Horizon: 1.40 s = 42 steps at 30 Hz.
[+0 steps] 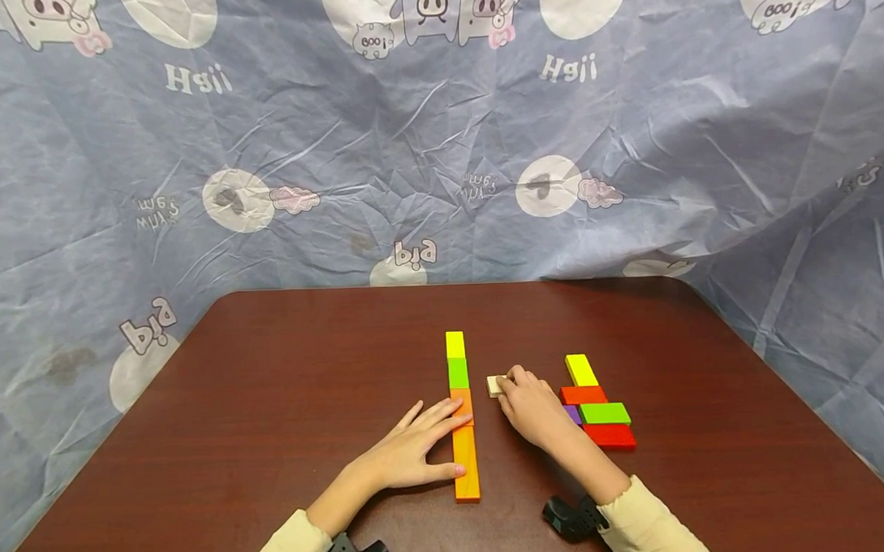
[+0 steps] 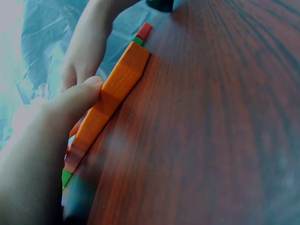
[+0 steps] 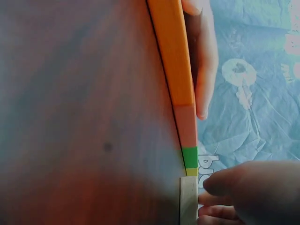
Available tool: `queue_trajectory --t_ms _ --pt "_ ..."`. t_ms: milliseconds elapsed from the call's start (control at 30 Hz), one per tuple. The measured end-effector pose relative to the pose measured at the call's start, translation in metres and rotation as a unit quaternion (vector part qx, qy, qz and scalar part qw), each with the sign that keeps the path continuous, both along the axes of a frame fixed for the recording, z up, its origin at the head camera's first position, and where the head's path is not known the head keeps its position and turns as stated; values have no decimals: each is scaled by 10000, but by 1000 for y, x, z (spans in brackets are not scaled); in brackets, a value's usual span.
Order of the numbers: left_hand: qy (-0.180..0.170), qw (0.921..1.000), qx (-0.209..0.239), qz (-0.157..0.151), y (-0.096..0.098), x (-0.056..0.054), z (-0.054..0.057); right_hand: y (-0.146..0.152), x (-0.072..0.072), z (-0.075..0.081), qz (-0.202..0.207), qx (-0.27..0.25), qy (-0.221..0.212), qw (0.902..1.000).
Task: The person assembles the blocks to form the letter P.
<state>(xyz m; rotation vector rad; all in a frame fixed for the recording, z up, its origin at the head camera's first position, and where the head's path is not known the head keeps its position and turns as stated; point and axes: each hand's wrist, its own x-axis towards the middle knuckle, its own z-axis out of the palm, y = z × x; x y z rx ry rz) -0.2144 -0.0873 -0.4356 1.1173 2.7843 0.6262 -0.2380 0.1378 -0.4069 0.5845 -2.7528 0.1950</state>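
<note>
A straight row of blocks runs away from me on the table: a long orange block point(image 1: 466, 466) nearest, then a shorter orange block point(image 1: 457, 396), a green block point(image 1: 457, 373) and a yellow block point(image 1: 455, 344) at the far end. My left hand point(image 1: 408, 453) lies spread beside the row, its fingertips on the shorter orange block and its thumb touching the long one. To the right of the row, my right hand point(image 1: 536, 409) pinches a cream block point(image 1: 494, 386). In the right wrist view, that cream block point(image 3: 189, 199) shows one side, with the fingertips partly hidden behind it.
Right of my right hand lies a loose group: a yellow block point(image 1: 581, 369), an orange-red block point(image 1: 583, 395), a partly hidden purple block point(image 1: 573, 414), a green block point(image 1: 604, 414) and a red block point(image 1: 610, 437). A patterned cloth point(image 1: 423, 147) hangs behind the brown table point(image 1: 306, 354).
</note>
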Motion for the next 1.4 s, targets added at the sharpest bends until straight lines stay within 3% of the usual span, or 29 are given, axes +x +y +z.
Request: queue_trajectory --t_ms 267,467,633,800,933,1133,1400 --pt "4 10000 -18 -4 0 -1 -2 -14 -28 2 -135 -88 -234 9996" --pt "24 10000 13 -34 0 -2 -3 -15 -45 6 -321 -129 -878 9955" --pt "-28 10000 16 -15 -1 -1 -2 -20 -46 13 -341 -396 -1294 9902" --pt "-14 10000 -22 -31 -1 -2 -1 -27 -40 17 -538 -358 -1293 9895" --pt "-68 10000 -27 -25 -1 -1 -1 -27 -44 14 -644 -181 -1320 9890" --pt "10 10000 9 -48 -1 -2 -2 -23 -65 11 -737 -173 -1303 9886" --pt "64 9999 81 -104 -2 -2 0 -28 -99 8 -944 -65 -1763 9798"
